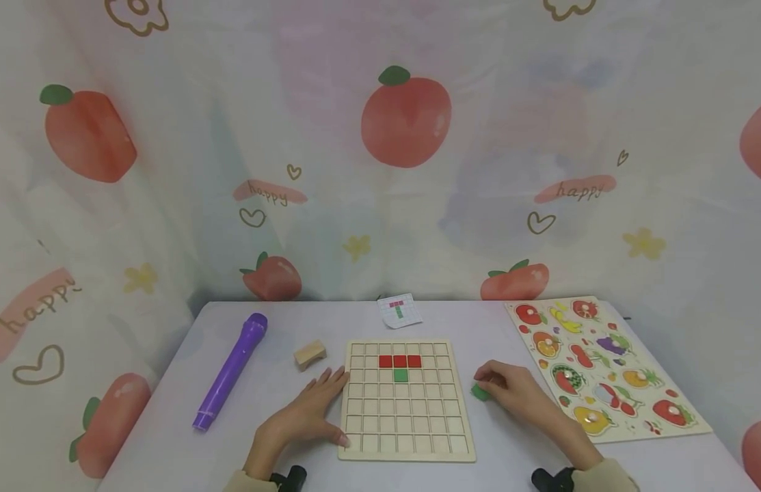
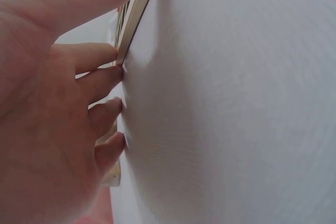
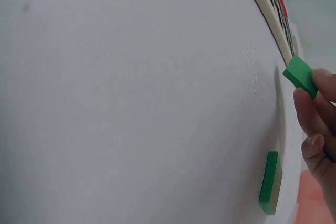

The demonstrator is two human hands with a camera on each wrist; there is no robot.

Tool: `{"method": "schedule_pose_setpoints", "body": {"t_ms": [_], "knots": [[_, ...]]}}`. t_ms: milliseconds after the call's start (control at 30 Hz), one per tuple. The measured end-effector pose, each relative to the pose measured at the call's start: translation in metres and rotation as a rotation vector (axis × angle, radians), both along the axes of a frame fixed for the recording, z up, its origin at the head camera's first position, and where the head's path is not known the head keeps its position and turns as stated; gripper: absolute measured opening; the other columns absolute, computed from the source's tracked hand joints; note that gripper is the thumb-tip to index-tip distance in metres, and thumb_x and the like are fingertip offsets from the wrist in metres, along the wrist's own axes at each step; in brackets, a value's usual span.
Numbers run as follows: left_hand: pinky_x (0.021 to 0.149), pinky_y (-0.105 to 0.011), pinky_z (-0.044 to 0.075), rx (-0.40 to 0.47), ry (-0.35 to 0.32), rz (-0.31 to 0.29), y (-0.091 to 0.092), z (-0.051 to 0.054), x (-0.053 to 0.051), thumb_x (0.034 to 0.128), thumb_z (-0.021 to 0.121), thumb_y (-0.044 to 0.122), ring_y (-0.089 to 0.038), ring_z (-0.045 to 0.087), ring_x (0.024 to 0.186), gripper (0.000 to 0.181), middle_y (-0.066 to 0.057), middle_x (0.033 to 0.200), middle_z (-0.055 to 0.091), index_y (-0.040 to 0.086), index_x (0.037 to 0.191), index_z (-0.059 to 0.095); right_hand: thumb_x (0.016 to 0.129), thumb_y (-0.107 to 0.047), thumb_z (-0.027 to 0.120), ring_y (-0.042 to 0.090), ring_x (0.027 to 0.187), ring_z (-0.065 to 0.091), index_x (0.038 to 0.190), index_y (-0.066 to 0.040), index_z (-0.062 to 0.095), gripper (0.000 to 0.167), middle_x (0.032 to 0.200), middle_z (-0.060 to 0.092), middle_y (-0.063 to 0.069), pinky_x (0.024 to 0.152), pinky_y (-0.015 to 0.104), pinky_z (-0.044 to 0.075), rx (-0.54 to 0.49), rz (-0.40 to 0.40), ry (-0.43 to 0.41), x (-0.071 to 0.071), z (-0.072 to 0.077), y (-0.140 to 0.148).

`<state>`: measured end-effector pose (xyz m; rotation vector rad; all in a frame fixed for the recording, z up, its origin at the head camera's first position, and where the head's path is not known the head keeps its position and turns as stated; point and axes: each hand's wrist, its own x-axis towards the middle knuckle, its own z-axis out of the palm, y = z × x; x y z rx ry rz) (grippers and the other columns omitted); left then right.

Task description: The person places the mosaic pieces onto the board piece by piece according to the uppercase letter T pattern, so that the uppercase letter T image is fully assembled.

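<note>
A wooden grid board (image 1: 368,427) lies flat on the white table. Red square tiles (image 1: 385,361) form a row near its far side, and a green square tile (image 1: 401,375) sits just below the middle one. My left hand (image 1: 306,413) rests at the board's left edge, fingers spread, the thumb touching its near corner. To the right of the board, my right hand (image 1: 518,396) pinches a green tile (image 3: 299,74) between thumb and fingertip. Another green piece (image 3: 270,182) lies on the table near that hand in the right wrist view.
A pattern card (image 1: 400,311) lies behind the board. A small wooden block (image 1: 310,354) and a purple cylindrical stick (image 1: 231,372) are to the left. A fruit picture board (image 1: 608,369) covers the right side, beyond my right hand. A printed curtain hangs behind the table.
</note>
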<state>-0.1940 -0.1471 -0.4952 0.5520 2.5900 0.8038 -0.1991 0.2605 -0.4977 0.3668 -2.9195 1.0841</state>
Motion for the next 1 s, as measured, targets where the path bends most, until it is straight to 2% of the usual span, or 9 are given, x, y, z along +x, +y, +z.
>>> {"method": "schedule_pose_setpoints", "body": {"t_ms": [200, 533, 833, 1000], "knots": [[0.13, -0.062, 0.011, -0.002, 0.0, 0.005, 0.0, -0.003, -0.001, 0.0665, 0.094, 0.037, -0.04, 0.013, 0.159, 0.117, -0.015, 0.17, 0.024, 0.005, 0.161, 0.032, 0.092, -0.005, 0.073, 0.005, 0.083, 0.065, 0.106, -0.009, 0.073, 0.015, 0.098, 0.075, -0.001, 0.074, 0.02, 0.058, -0.048, 0.027, -0.042, -0.001, 0.004, -0.014], [0.13, -0.062, 0.011, 0.006, -0.006, 0.007, 0.002, 0.004, 0.001, 0.0665, 0.095, 0.035, -0.041, 0.012, 0.159, 0.117, -0.016, 0.17, 0.024, 0.004, 0.161, 0.032, 0.088, 0.0, 0.074, 0.01, 0.085, 0.068, 0.114, -0.002, 0.072, 0.027, 0.102, 0.074, 0.004, 0.077, 0.019, 0.06, -0.122, 0.107, -0.068, -0.004, 0.012, -0.034], [0.129, -0.063, 0.01, 0.002, -0.002, -0.004, 0.0, 0.002, 0.0, 0.0667, 0.095, 0.036, -0.042, 0.011, 0.159, 0.118, -0.016, 0.171, 0.022, 0.004, 0.161, 0.031, 0.087, 0.0, 0.076, 0.017, 0.089, 0.07, 0.116, 0.001, 0.071, 0.029, 0.102, 0.074, 0.005, 0.08, 0.017, 0.059, -0.149, 0.124, -0.079, -0.009, 0.012, -0.053], [0.129, -0.064, 0.009, 0.021, 0.004, -0.007, -0.002, -0.003, -0.002, 0.0654, 0.095, 0.039, -0.043, 0.012, 0.159, 0.119, -0.017, 0.17, 0.022, 0.004, 0.161, 0.031, 0.086, -0.001, 0.076, 0.015, 0.088, 0.069, 0.116, 0.0, 0.072, 0.03, 0.102, 0.074, 0.004, 0.08, 0.019, 0.06, -0.154, 0.122, -0.092, -0.011, 0.011, -0.062]]}}
